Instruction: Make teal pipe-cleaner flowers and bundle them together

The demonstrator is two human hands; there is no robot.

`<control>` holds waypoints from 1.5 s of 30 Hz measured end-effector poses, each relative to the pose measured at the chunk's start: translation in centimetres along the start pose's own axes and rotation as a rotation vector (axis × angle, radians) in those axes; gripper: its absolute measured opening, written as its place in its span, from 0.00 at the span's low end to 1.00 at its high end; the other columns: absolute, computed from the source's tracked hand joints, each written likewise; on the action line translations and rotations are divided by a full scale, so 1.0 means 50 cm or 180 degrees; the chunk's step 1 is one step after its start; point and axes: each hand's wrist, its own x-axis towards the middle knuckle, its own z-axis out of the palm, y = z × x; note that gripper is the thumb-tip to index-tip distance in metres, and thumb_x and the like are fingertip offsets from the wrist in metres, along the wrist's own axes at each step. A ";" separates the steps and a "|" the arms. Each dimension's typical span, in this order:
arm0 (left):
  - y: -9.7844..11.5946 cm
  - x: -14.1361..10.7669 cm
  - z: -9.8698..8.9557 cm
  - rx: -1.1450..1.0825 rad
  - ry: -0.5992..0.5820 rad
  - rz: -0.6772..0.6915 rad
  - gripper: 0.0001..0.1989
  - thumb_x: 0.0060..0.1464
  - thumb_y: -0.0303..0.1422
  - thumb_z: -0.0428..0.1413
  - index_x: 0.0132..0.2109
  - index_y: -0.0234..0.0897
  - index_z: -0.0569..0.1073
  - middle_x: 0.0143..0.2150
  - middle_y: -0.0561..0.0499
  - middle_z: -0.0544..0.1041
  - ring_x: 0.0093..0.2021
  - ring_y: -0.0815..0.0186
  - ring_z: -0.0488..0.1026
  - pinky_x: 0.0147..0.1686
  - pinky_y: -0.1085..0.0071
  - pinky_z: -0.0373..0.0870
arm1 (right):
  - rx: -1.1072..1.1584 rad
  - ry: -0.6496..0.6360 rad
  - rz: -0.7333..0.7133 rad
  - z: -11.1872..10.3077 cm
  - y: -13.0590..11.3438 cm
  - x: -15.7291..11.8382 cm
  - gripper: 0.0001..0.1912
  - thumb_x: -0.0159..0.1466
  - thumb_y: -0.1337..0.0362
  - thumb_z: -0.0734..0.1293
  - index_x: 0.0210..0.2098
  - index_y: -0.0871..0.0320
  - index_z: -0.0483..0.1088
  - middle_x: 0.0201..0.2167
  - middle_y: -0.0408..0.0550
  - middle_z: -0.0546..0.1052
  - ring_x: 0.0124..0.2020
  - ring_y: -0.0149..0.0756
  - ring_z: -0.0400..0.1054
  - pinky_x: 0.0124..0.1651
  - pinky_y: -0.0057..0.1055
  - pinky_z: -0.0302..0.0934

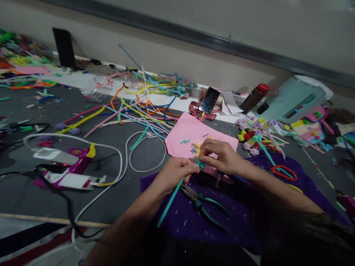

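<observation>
No text, label, brand or number can be read on anything here; no sign either.

Comprises two hands: left hand [173, 175], right hand [222, 155]. In left hand: one green stem [172, 201]. Near: one pliers [197, 203], one purple cloth [188, 229]. Beyond: one pink sheet [180, 133]. Far: one phone [210, 100]. Far right: one red-capped bottle [255, 98].

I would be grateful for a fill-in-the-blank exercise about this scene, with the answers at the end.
The green stem sticks out below the person's ____ hand.
The pliers lie on a ____ cloth.
Small cut pieces lie on the ____ sheet.
The bottle has a ____ cap.

Missing words: left; purple; pink; red.
</observation>
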 end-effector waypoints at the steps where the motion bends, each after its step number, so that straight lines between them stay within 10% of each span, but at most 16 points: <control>1: 0.000 0.000 0.000 -0.0019 0.0005 0.0009 0.13 0.43 0.39 0.56 0.26 0.30 0.73 0.12 0.57 0.62 0.14 0.76 0.53 0.18 0.76 0.46 | -0.0016 0.0017 0.0007 0.001 -0.001 0.000 0.05 0.60 0.67 0.63 0.28 0.60 0.68 0.29 0.47 0.71 0.31 0.32 0.64 0.36 0.31 0.60; 12: -0.007 0.001 -0.004 -0.0165 0.0021 0.0034 0.15 0.44 0.40 0.56 0.28 0.30 0.74 0.12 0.57 0.62 0.14 0.77 0.52 0.16 0.77 0.45 | 0.0320 0.0218 -0.0015 0.006 0.002 0.005 0.05 0.60 0.67 0.63 0.30 0.60 0.71 0.30 0.47 0.72 0.32 0.32 0.66 0.36 0.31 0.61; 19: -0.005 -0.001 -0.015 -0.0948 0.0247 0.0124 0.17 0.47 0.43 0.55 0.36 0.32 0.74 0.22 0.55 0.69 0.16 0.77 0.58 0.15 0.79 0.50 | 0.0964 0.1292 0.0510 -0.016 -0.022 -0.021 0.11 0.62 0.64 0.61 0.43 0.56 0.70 0.39 0.48 0.72 0.39 0.34 0.66 0.40 0.33 0.61; 23: -0.005 -0.003 -0.010 -0.1416 0.0521 0.0325 0.15 0.46 0.41 0.57 0.35 0.33 0.75 0.28 0.53 0.71 0.20 0.77 0.60 0.16 0.80 0.51 | 0.1866 0.0651 0.1213 0.029 -0.029 -0.031 0.11 0.61 0.59 0.61 0.33 0.60 0.69 0.24 0.42 0.69 0.24 0.28 0.62 0.27 0.25 0.58; 31: -0.006 -0.002 0.002 -0.1834 0.0680 0.0858 0.14 0.45 0.38 0.59 0.36 0.33 0.76 0.28 0.50 0.74 0.27 0.70 0.69 0.27 0.75 0.63 | 0.2869 0.0015 0.1227 0.107 -0.041 0.014 0.15 0.59 0.55 0.62 0.25 0.61 0.66 0.16 0.39 0.65 0.16 0.25 0.58 0.20 0.22 0.50; 45: -0.007 -0.001 -0.008 -0.1110 0.0268 0.0303 0.13 0.43 0.31 0.60 0.39 0.32 0.73 0.28 0.52 0.73 0.19 0.78 0.64 0.14 0.82 0.53 | 0.0189 0.0681 0.0663 0.064 -0.007 -0.025 0.11 0.61 0.65 0.60 0.25 0.61 0.67 0.20 0.42 0.69 0.22 0.27 0.60 0.26 0.24 0.50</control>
